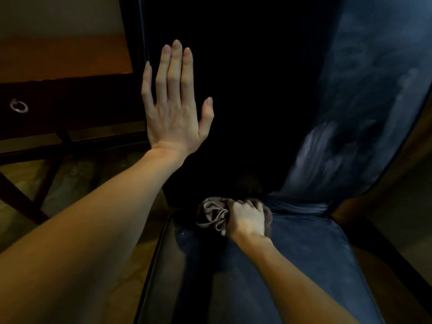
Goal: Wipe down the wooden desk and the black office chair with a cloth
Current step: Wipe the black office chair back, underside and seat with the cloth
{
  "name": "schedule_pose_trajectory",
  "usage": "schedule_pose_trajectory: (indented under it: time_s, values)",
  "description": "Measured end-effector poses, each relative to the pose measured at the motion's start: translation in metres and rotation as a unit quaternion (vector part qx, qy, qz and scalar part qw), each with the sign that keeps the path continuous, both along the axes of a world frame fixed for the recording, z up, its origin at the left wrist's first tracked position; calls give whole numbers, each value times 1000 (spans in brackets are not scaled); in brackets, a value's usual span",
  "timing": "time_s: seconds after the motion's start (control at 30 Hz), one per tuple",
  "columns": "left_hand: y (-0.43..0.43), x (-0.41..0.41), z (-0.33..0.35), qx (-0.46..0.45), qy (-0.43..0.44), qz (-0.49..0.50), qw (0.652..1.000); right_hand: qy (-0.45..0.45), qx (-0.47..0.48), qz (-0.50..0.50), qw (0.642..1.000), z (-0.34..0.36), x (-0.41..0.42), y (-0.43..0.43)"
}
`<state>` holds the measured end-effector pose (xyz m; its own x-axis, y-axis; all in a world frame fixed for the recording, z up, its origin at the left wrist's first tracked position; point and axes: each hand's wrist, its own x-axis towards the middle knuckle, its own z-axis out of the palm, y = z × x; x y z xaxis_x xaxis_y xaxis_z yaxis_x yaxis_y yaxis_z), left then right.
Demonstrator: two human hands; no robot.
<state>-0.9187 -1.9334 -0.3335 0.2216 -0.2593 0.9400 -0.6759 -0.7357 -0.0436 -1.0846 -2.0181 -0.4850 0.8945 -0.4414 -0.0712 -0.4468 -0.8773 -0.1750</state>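
Bunching the cloth [214, 216] in a tight grip, the right hand [247, 220] presses it onto the rear of the chair seat [304, 253], near the crease below the backrest [350, 113]. Farther up, the left hand [173, 106] lies flat, fingers straight, grip wide, against the backrest's dark left side. Beyond, at far left, stands the tabletop [65, 57] with a ring-pull drawer [18, 105].
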Motion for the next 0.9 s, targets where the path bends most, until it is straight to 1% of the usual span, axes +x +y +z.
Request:
schedule_pose_trajectory:
  time_s: [0.03, 0.07, 0.13, 0.17, 0.2, 0.23, 0.27, 0.3, 0.33, 0.37, 0.43, 0.53, 0.6, 0.67, 0.7, 0.77, 0.83, 0.9]
  values:
    - [1, -3, 1, 3, 5, -1, 1000, -16, -21, 10, 1000, 3, -9, 4]
    - [2, -4, 1, 5, 6, -4, 1000, -60, -48, 22, 997, 2, -19, 11]
    - [3, -3, 1, 8, 9, -6, 1000, -178, -89, 55, 978, -10, -35, 20]
    - [3, -1, 1, 10, 10, -2, 1000, -206, -99, 69, 971, -16, -37, 21]
    - [2, 0, 0, 9, 8, 1, 1000, -199, -106, 75, 971, -20, -35, 18]
    - [1, 1, -1, 5, 1, 2, 1000, -167, -108, 71, 977, -23, -30, 15]
    - [0, 3, -2, 0, -7, 1, 1000, -117, -95, 61, 987, -25, -23, 12]
    - [-2, 6, -4, -5, -14, -3, 1000, -63, -62, 45, 995, -30, -14, 12]
    - [-3, 9, -6, -11, -19, -4, 1000, -22, -36, 25, 999, -32, -5, 11]
    - [-4, 12, -7, -14, -22, -3, 1000, -2, -21, 10, 1000, -34, 4, 10]
    - [-5, 16, -8, -18, -27, 2, 999, 18, 2, -5, 1000, -28, 21, 3]
    - [-6, 17, -7, -19, -29, -6, 999, 66, 39, 2, 997, -10, 33, -11]
    - [-5, 16, -7, -22, -21, -20, 999, 84, 57, 9, 995, -2, 26, -19]
    - [-5, 14, -7, -14, -17, -23, 1000, 77, 67, 26, 994, 6, 11, -17]
    - [-5, 14, -5, -9, -14, -19, 1000, 62, 77, 27, 995, 10, 0, -14]
    - [0, 8, -1, 9, 9, -16, 1000, 16, 135, 7, 991, 19, -27, -4]
    - [7, -2, 7, 40, 41, -33, 998, -72, 194, -31, 978, 38, -57, 5]
    - [18, -14, 18, 87, 70, -36, 993, -174, 224, -58, 957, 65, -80, 10]
